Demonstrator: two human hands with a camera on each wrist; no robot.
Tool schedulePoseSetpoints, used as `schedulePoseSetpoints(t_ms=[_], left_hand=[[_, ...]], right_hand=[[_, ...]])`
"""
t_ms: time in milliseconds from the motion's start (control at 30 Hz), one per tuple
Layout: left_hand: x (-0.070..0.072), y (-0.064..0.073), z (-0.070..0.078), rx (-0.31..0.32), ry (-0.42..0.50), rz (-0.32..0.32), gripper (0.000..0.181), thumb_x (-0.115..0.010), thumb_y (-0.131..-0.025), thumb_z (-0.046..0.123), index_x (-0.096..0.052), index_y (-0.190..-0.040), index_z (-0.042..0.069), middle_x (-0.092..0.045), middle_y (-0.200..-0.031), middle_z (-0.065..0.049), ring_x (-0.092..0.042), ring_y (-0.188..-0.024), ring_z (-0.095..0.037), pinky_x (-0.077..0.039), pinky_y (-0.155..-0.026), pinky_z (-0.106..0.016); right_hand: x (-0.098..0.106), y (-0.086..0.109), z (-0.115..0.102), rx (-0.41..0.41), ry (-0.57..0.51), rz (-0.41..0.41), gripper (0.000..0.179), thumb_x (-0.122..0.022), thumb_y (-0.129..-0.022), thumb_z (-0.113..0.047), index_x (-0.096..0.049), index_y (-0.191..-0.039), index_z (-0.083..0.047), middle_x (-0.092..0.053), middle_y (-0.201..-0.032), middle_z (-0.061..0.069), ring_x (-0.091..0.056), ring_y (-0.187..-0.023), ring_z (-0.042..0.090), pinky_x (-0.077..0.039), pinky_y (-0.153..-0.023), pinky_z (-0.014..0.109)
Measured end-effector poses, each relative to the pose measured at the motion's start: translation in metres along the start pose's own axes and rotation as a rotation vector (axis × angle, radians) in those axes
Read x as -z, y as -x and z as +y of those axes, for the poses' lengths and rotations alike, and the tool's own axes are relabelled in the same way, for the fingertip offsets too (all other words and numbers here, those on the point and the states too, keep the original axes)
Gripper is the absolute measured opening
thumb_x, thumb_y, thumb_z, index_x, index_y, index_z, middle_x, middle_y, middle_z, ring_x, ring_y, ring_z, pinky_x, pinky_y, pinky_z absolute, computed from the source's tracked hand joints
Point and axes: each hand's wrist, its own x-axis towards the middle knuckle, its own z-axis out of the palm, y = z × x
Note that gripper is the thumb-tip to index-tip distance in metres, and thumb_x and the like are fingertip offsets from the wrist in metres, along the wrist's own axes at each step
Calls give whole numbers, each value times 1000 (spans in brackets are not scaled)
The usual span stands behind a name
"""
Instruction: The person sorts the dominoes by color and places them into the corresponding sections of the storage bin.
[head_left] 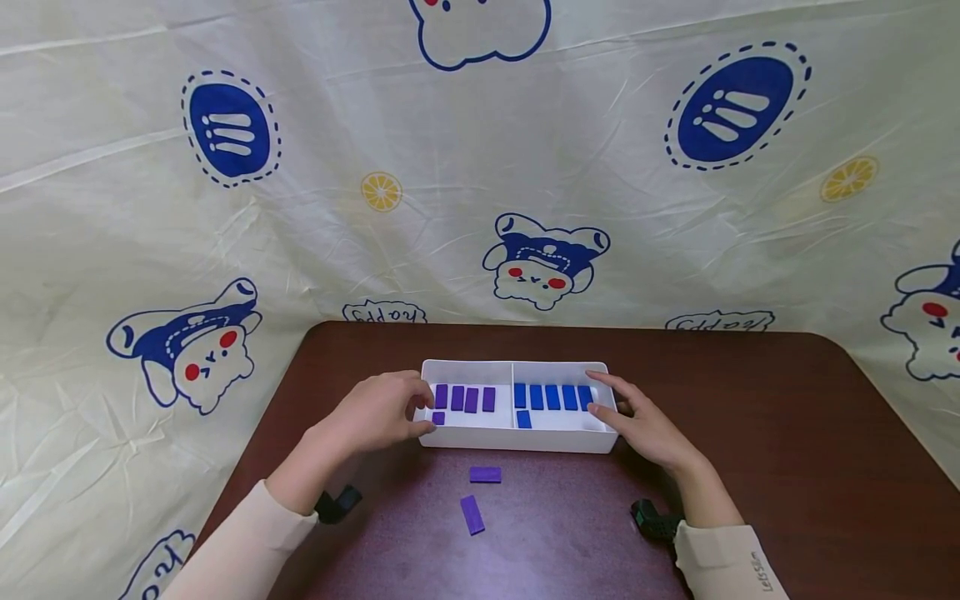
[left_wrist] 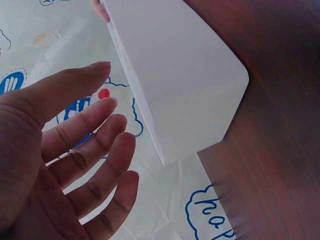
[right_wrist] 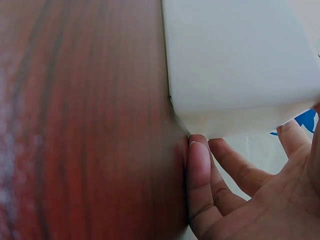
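Observation:
A white two-compartment box (head_left: 480, 438) stands on the table. Its left compartment holds several purple tiles (head_left: 457, 398) and its right compartment several blue tiles (head_left: 552, 397). My left hand (head_left: 378, 408) is at the box's left end; in the left wrist view, its loosely bent fingers (left_wrist: 92, 192) stand slightly apart from the white wall. At the right end, my right hand (head_left: 637, 421) has its fingers spread along the corners. Some fingertips meet the box's end in the right wrist view, though the thumb is mostly cut off there.
Two loose purple tiles, one crosswise (head_left: 485, 475) and one slanted (head_left: 472, 515), lie on the dark brown table (head_left: 750, 400) in front of the box. A printed white cloth (head_left: 450, 258) hangs behind the table. Each wrist wears a dark device (head_left: 339, 504).

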Motion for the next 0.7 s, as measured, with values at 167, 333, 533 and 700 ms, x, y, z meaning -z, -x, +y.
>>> schedulePoseSetpoints(t_ms=[167, 333, 533, 700], left_hand=[[0, 8, 10, 17, 31, -11, 25, -86, -84, 34, -78, -98, 16, -70, -90, 5, -56, -73, -6, -47, -66, -26], [-2, 14, 16, 15, 29, -3, 24, -86, -83, 34, -78, -99, 18, -71, -90, 8, -57, -74, -3, -47, -66, -24], [-6, 20, 22, -17, 50, -1, 25, -86, -83, 34, -78, -97, 16, -71, -88, 5, -59, -73, -3, -48, -65, -24], [-13, 25, 26, -65, 53, -4, 25, -86, -83, 35, -78, -95, 15, -70, -85, 6, -59, -73, -3, -49, -66, -24]], right_hand=[[0, 0, -1, -1, 2, -2, 68, -62, -101, -51, -34, -161, -35, -23, -169, 20, -44, -136, 46, -47, -103, 67], [0, 0, -1, -4, 2, -2, 69, -62, -101, -51, -34, -161, -34, -24, -168, 21, -45, -135, 46, -47, -103, 66], [0, 0, -1, -13, 2, -5, 69, -61, -100, -53, -33, -161, -35, -22, -169, 20, -43, -136, 46, -44, -104, 70], [0, 1, -1, -15, 1, -7, 69, -61, -100, -53, -33, -161, -35, -20, -170, 20, -41, -137, 46, -43, -105, 71]])
